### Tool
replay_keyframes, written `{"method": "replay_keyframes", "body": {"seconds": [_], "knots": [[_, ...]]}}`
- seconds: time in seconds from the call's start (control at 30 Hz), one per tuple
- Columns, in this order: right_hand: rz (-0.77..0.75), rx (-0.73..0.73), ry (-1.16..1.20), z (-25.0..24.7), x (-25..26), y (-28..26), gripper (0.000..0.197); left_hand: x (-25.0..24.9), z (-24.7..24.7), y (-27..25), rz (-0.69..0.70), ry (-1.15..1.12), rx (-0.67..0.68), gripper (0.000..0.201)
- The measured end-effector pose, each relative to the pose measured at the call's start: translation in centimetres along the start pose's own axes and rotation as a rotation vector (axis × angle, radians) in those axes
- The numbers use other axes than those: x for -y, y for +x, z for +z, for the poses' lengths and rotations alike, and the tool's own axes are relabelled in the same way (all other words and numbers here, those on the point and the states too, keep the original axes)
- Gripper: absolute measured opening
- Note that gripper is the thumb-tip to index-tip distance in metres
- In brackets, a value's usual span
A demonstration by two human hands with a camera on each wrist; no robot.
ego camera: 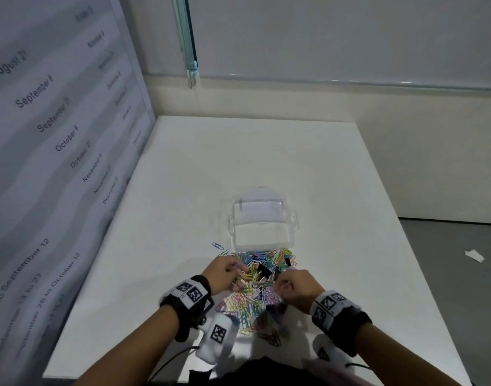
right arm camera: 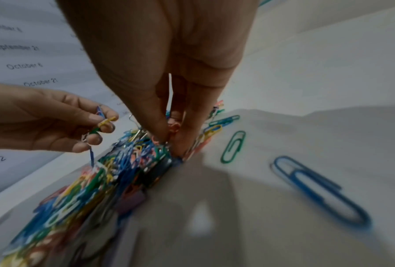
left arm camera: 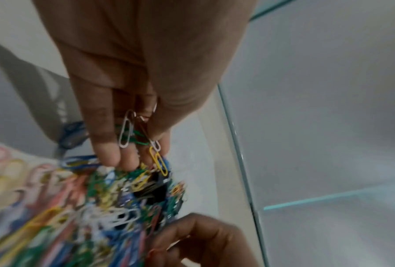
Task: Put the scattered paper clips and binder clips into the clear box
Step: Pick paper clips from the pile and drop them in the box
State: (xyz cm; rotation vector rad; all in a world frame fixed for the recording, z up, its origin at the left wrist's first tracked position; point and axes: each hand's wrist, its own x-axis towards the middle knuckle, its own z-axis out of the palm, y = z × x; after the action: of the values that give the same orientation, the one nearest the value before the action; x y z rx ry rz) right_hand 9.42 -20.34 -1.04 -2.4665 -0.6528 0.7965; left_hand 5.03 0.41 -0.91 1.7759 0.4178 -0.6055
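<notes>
A heap of coloured paper clips (ego camera: 255, 285) with black binder clips (ego camera: 264, 270) lies on the white table, just in front of the clear box (ego camera: 262, 227), whose lid stands open behind it. My left hand (ego camera: 224, 274) hovers over the heap's left side and pinches several paper clips (left arm camera: 141, 137) that dangle from its fingers. My right hand (ego camera: 297, 285) reaches into the heap's right side, its fingertips (right arm camera: 169, 137) closed on clips in the pile (right arm camera: 128, 159). The box looks empty.
A lone blue paper clip (ego camera: 217, 246) lies left of the box. Loose green (right arm camera: 232, 146) and blue (right arm camera: 319, 187) clips lie right of the heap. A printed wall panel (ego camera: 44, 135) borders the table's left edge; a paper scrap (ego camera: 473, 256) lies on the floor to the right.
</notes>
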Motion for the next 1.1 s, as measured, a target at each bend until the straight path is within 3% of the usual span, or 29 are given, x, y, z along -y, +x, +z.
{"method": "replay_keyframes", "body": {"seconds": [0.2,0.37,0.53,0.63,0.8,0.93,1.0,1.1], "knots": [[0.014,-0.070,0.017,-2.6,0.2,0.6,0.030,-3.4,-1.7,1.0,0.052,-0.259,-0.090,0.021],[0.034,-0.166,0.097,-5.6,1.9,2.2,0.024,-6.5,-2.6,3.1,0.024,-0.611,-0.116,0.027],[0.016,-0.304,0.159,-7.6,3.2,4.4,0.016,-7.4,-2.4,4.2,-0.020,-0.610,-0.140,0.026],[0.015,-0.289,0.158,-7.5,3.2,5.0,0.025,-7.1,-2.3,3.6,0.009,-0.520,-0.171,0.031],[0.015,-0.198,0.129,-5.4,2.7,3.9,0.024,-5.7,-2.4,1.3,0.166,-0.124,-0.159,0.021],[-0.019,0.127,-0.025,-3.0,1.5,1.9,0.018,-2.5,-1.8,-0.1,0.156,0.322,0.018,0.012],[0.007,0.222,-0.135,-1.9,0.9,1.1,0.021,-0.6,-1.4,-0.2,0.120,0.616,0.086,0.035],[0.044,0.196,-0.195,-0.2,0.1,0.6,0.048,1.0,-0.2,-0.3,0.105,0.692,0.067,0.075]]}}
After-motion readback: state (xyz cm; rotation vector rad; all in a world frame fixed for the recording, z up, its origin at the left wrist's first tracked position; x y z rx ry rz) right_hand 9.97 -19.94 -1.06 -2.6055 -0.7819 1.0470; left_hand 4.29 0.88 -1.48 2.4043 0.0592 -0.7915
